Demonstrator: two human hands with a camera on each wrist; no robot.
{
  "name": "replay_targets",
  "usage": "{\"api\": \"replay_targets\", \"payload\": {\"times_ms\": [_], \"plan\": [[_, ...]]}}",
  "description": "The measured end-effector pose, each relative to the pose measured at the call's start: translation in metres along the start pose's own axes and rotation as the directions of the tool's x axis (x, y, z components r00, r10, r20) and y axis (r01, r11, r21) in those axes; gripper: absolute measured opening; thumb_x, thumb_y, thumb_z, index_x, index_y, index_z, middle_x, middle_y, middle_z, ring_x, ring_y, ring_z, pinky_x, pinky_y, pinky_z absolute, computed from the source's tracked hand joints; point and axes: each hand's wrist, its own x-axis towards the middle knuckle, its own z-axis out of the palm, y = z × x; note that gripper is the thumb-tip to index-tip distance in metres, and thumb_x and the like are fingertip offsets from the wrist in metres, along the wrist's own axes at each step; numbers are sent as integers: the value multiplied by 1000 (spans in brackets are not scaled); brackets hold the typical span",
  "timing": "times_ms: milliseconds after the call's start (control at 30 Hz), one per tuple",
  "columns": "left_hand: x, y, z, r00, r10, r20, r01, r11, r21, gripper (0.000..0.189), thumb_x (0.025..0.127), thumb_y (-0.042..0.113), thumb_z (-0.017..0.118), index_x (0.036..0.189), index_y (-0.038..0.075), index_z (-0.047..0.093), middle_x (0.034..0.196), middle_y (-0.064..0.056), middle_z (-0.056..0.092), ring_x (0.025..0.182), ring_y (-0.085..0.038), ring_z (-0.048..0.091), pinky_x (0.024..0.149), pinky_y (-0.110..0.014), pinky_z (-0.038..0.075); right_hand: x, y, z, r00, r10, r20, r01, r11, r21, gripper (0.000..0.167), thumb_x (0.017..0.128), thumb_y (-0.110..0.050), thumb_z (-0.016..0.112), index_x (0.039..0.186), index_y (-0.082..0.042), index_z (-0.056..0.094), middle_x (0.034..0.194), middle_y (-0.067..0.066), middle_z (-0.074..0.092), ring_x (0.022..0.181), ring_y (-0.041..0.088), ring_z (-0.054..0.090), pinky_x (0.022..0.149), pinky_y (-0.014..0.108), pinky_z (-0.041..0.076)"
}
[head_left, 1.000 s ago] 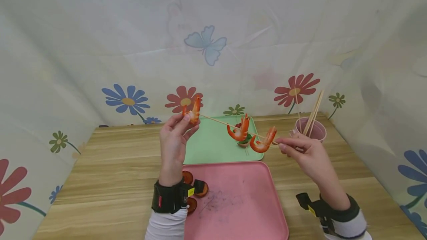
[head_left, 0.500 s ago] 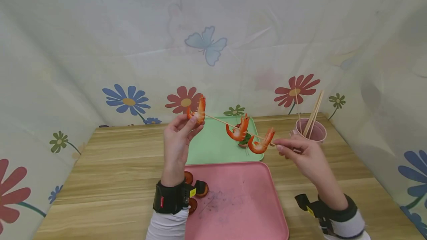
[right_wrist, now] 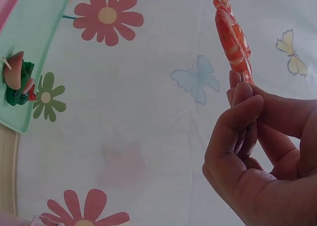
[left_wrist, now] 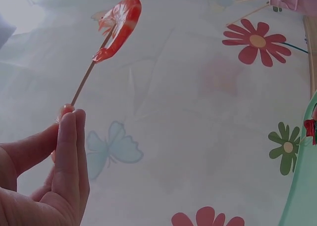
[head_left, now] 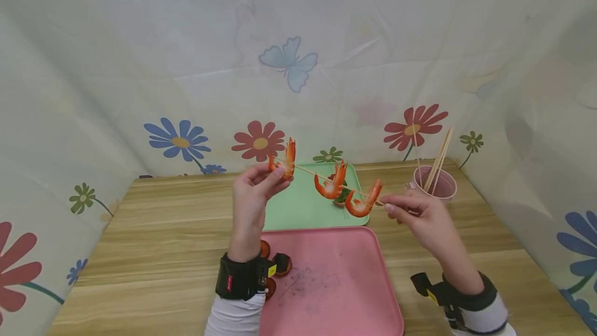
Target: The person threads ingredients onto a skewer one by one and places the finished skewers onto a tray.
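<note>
A thin wooden skewer slants between my two hands, raised over the trays. My left hand pinches an orange shrimp at the skewer's left end; the stick's tip shows just past it. Two more shrimps are threaded along the stick: a middle shrimp and a right shrimp. My right hand pinches the skewer's right end between thumb and fingers, close beside the right shrimp. In the left wrist view one threaded shrimp hangs beyond my left fingertips. The right wrist view shows shrimps lined up past my right fingers.
A pink tray lies in front, with several brown round pieces at its left side. Behind it, a green tray bears a skewer with green and red pieces. A pink bucket of wooden sticks stands at right.
My left hand has moved right with its shrimp, bringing it further along the skewer toward the other two; the stick's tip now shows past it. The right hand has shifted slightly left.
</note>
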Motion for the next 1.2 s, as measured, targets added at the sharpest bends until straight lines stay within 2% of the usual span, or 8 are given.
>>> {"api": "replay_targets", "payload": {"times_ms": [133, 333, 533, 667, 900, 1067, 1200], "plan": [[-2, -3, 4, 999, -16, 33, 15, 1000, 7, 11, 82, 3, 71, 91, -3, 66, 80, -9, 69, 69, -20, 71, 71, -36, 57, 0, 0, 2, 1000, -6, 9, 6, 1000, 2, 18, 88, -5, 65, 104, -1, 72, 81, 7, 61, 67, 12, 58, 54, 23, 49], [-5, -7, 13, 997, -47, 68, 45, 999, 23, 13, 82, 3, 71, 92, -5, 66, 78, -8, 70, 68, -19, 71, 71, -36, 58, 0, -2, 4, 1000, -3, 24, 2, 1000, 31, 19, 87, -3, 65, 105, 1, 71, 82, 8, 62, 66, 5, 58, 55, 23, 49], [-6, -9, 16, 996, -45, 75, 43, 999, 27, 12, 83, 2, 70, 92, -5, 66, 78, -8, 70, 69, -18, 71, 71, -35, 58, 0, -3, 5, 999, 2, 45, -4, 999, 39, 19, 88, -1, 64, 105, 3, 70, 83, 10, 64, 67, 3, 58, 57, 23, 51], [-5, -10, 15, 997, -48, 57, 45, 998, 53, 17, 83, 5, 71, 94, -6, 65, 79, -7, 70, 68, -18, 71, 71, -35, 58, 0, -3, 7, 995, 15, 100, -20, 999, 46, 19, 87, -5, 66, 104, 2, 70, 84, 12, 68, 67, 4, 60, 59, 24, 53], [-4, -9, 11, 997, -72, 30, 69, 993, 92, 22, 84, 8, 71, 97, -7, 63, 82, -8, 69, 70, -18, 70, 73, -35, 57, 1, 0, 14, 981, -10, 194, 0, 999, 54, 15, 85, -10, 70, 99, -3, 71, 87, 8, 71, 70, 7, 65, 62, 26, 54], [-1, -11, 10, 997, -76, 34, 72, 992, 106, 24, 84, 9, 71, 99, -7, 64, 83, -9, 69, 72, -19, 71, 74, -36, 57, 2, -3, 16, 968, 25, 249, -29, 999, 14, 17, 81, -16, 74, 95, -6, 73, 90, 7, 72, 72, 7, 64, 63, 24, 54], [2, -14, 8, 997, -71, 44, 62, 983, 175, 25, 85, 13, 71, 101, -4, 65, 86, -10, 69, 73, -20, 71, 75, -39, 57, 2, -6, 22, 949, 64, 309, -69, 998, 4, 20, 80, -19, 76, 93, -4, 74, 83, 6, 73, 68, 9, 65, 60, 24, 53]]}}
